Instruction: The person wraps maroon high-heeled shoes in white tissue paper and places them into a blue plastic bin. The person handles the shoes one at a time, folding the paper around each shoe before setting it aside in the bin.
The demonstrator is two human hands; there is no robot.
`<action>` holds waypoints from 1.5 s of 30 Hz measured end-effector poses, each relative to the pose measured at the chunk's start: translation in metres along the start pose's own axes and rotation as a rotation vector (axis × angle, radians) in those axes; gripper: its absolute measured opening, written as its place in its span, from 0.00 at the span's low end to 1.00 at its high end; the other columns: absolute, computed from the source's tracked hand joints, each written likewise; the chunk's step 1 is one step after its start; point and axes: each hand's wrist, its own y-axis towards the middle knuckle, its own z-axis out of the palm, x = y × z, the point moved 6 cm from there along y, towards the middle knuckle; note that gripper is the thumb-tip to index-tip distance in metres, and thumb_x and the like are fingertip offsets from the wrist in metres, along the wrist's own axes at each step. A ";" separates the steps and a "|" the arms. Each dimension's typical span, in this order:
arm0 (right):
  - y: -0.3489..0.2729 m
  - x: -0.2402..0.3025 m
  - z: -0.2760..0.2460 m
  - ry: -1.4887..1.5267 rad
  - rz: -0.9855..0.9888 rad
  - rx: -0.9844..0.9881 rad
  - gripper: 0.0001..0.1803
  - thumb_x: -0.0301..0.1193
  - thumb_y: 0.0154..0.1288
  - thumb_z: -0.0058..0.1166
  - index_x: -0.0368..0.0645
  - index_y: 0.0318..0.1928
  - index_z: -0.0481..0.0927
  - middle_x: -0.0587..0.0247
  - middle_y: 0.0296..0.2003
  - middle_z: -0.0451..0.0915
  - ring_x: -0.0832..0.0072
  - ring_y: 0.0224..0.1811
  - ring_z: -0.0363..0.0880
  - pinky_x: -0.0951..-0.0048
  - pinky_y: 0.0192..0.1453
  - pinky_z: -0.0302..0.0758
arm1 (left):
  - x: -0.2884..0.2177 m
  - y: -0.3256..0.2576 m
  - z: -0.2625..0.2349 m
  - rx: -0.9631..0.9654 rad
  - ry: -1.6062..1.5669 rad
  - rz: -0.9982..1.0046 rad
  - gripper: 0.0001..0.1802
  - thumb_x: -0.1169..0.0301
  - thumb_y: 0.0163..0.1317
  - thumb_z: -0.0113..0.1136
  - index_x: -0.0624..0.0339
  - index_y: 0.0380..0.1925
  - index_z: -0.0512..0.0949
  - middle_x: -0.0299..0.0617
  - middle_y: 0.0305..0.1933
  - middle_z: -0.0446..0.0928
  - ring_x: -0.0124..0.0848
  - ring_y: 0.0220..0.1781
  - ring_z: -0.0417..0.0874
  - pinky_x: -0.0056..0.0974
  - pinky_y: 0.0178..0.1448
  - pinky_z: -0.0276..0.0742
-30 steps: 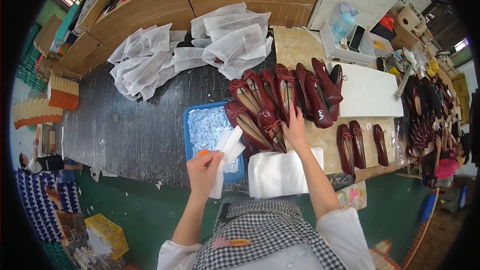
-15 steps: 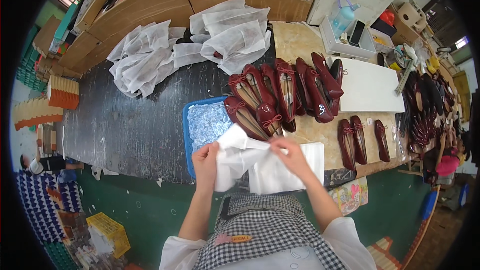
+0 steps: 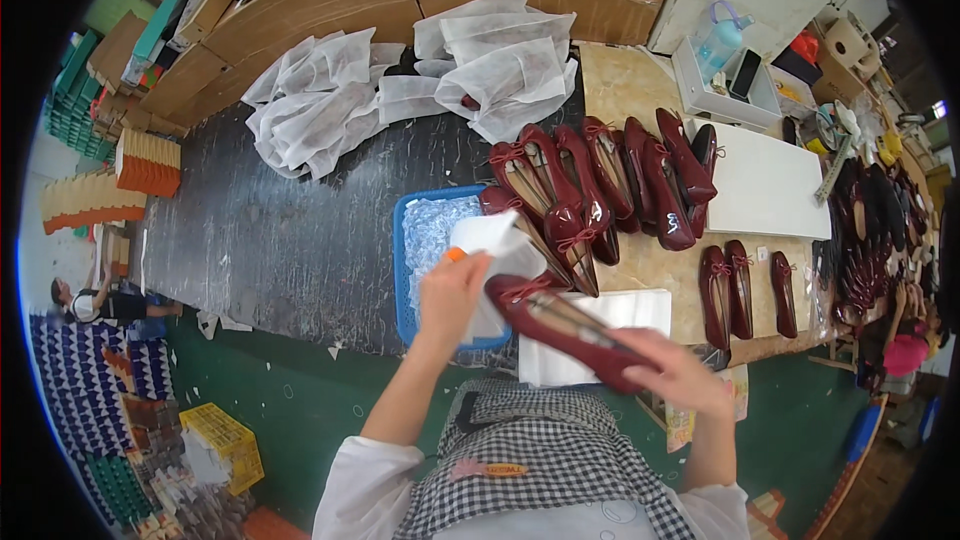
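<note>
The right hand [image 3: 675,375] now grips a dark red shoe [image 3: 565,325] by its heel end, toe pointing to 10 o'clock. Half a second ago it held only white fabric, so a shoe has come off the table. The left hand [image 3: 450,295] pinches a white bag [image 3: 495,245] against the shoe's toe, with something small and orange at the fingertips; I judge the bag is about to go over the toe. At 12 o'clock from the hands lies the row of red shoes [image 3: 600,180], unchanged. The blue tray [image 3: 402,270] sits at 11 o'clock, a stack of flat bags [image 3: 600,335] just under the held shoe. Filled white bags [image 3: 410,90] are heaped farther up the table.
</note>
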 end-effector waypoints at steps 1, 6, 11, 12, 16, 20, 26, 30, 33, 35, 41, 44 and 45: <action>0.008 -0.005 0.015 0.133 0.047 -0.007 0.29 0.26 0.64 0.51 0.39 0.65 0.62 0.54 0.57 0.71 0.67 0.61 0.67 0.68 0.65 0.62 | -0.016 -0.011 0.005 0.062 -0.059 0.026 0.06 0.70 0.56 0.62 0.60 0.30 0.83 0.48 0.20 0.75 0.41 0.22 0.77 0.39 0.28 0.70; 0.132 -0.028 0.057 1.045 -0.002 -0.430 0.23 0.31 0.66 0.51 0.38 0.60 0.67 0.58 0.51 0.75 0.75 0.53 0.73 0.74 0.57 0.70 | -0.060 -0.030 -0.025 0.118 -0.256 0.025 0.07 0.72 0.56 0.63 0.62 0.34 0.83 0.42 0.23 0.79 0.34 0.24 0.80 0.35 0.31 0.75; 0.158 0.011 0.100 0.763 -0.040 -0.108 0.10 0.31 0.65 0.55 0.35 0.37 0.78 0.66 0.30 0.79 0.84 0.36 0.77 0.79 0.41 0.73 | -0.018 -0.014 -0.046 -0.018 -0.436 -0.227 0.07 0.78 0.57 0.59 0.72 0.23 0.77 0.34 0.18 0.70 0.19 0.24 0.68 0.29 0.28 0.62; 0.149 0.002 0.099 0.734 0.021 -0.195 0.10 0.31 0.63 0.56 0.35 0.30 0.77 0.68 0.24 0.78 0.84 0.32 0.76 0.79 0.39 0.73 | -0.020 -0.019 -0.035 0.023 -0.513 -0.311 0.09 0.78 0.58 0.58 0.73 0.22 0.74 0.31 0.18 0.66 0.18 0.24 0.64 0.29 0.28 0.58; 0.101 -0.079 0.069 0.425 0.143 -0.489 0.06 0.28 0.60 0.57 0.37 0.35 0.79 0.61 0.30 0.80 0.76 0.36 0.79 0.76 0.42 0.74 | 0.026 -0.031 -0.028 -0.042 -0.563 -0.460 0.04 0.78 0.55 0.61 0.71 0.26 0.80 0.31 0.18 0.67 0.18 0.22 0.62 0.28 0.27 0.57; 0.081 -0.169 0.056 -0.215 0.147 -0.816 0.12 0.26 0.56 0.59 0.40 0.42 0.79 0.54 0.46 0.77 0.57 0.48 0.75 0.66 0.51 0.73 | 0.017 -0.023 -0.035 -0.041 -0.389 -0.350 0.04 0.78 0.54 0.63 0.70 0.27 0.80 0.32 0.18 0.68 0.19 0.21 0.63 0.28 0.26 0.57; 0.084 -0.164 0.028 -0.101 -0.001 -0.820 0.15 0.29 0.56 0.60 0.39 0.44 0.77 0.52 0.52 0.73 0.55 0.52 0.70 0.64 0.57 0.67 | -0.018 0.005 -0.024 0.052 -0.107 -0.117 0.07 0.72 0.55 0.65 0.65 0.30 0.82 0.41 0.21 0.75 0.31 0.20 0.72 0.34 0.26 0.65; 0.037 -0.027 0.003 -0.200 0.083 -0.399 0.15 0.32 0.60 0.57 0.41 0.47 0.77 0.52 0.43 0.74 0.56 0.47 0.73 0.66 0.51 0.71 | 0.022 0.007 -0.011 0.059 0.008 -0.076 0.08 0.68 0.56 0.63 0.61 0.32 0.83 0.46 0.22 0.75 0.40 0.21 0.74 0.38 0.27 0.69; 0.034 -0.013 0.024 -0.195 0.195 -0.193 0.15 0.33 0.62 0.54 0.40 0.49 0.77 0.55 0.42 0.75 0.58 0.47 0.74 0.67 0.51 0.72 | -0.004 -0.010 0.011 0.165 -0.080 -0.009 0.06 0.69 0.56 0.64 0.59 0.32 0.84 0.44 0.21 0.75 0.36 0.20 0.74 0.37 0.26 0.68; 0.068 -0.046 0.054 0.364 0.314 -0.208 0.16 0.34 0.65 0.52 0.38 0.50 0.75 0.57 0.45 0.77 0.64 0.48 0.75 0.67 0.52 0.73 | -0.053 -0.029 0.010 0.276 -0.246 0.019 0.07 0.69 0.54 0.65 0.57 0.32 0.84 0.44 0.20 0.75 0.35 0.19 0.74 0.36 0.27 0.69; 0.178 -0.002 0.062 1.011 -0.106 -0.342 0.15 0.29 0.66 0.52 0.34 0.50 0.73 0.62 0.44 0.78 0.79 0.44 0.76 0.76 0.46 0.75 | -0.028 0.017 -0.062 -0.144 -0.250 -0.117 0.04 0.78 0.56 0.60 0.70 0.26 0.81 0.38 0.20 0.73 0.21 0.21 0.68 0.28 0.24 0.60; 0.168 0.008 0.075 0.739 0.010 -0.255 0.09 0.27 0.61 0.58 0.33 0.38 0.78 0.65 0.31 0.80 0.81 0.34 0.78 0.78 0.39 0.77 | -0.013 0.006 -0.032 -0.020 -0.504 -0.226 0.07 0.78 0.58 0.59 0.73 0.24 0.78 0.33 0.18 0.69 0.19 0.22 0.63 0.27 0.27 0.57; 0.161 -0.006 0.068 0.729 0.012 -0.275 0.08 0.27 0.61 0.58 0.34 0.37 0.78 0.65 0.31 0.80 0.82 0.34 0.78 0.78 0.38 0.77 | -0.006 -0.001 -0.023 -0.013 -0.561 -0.345 0.09 0.77 0.60 0.58 0.73 0.23 0.76 0.30 0.19 0.66 0.17 0.24 0.61 0.27 0.28 0.55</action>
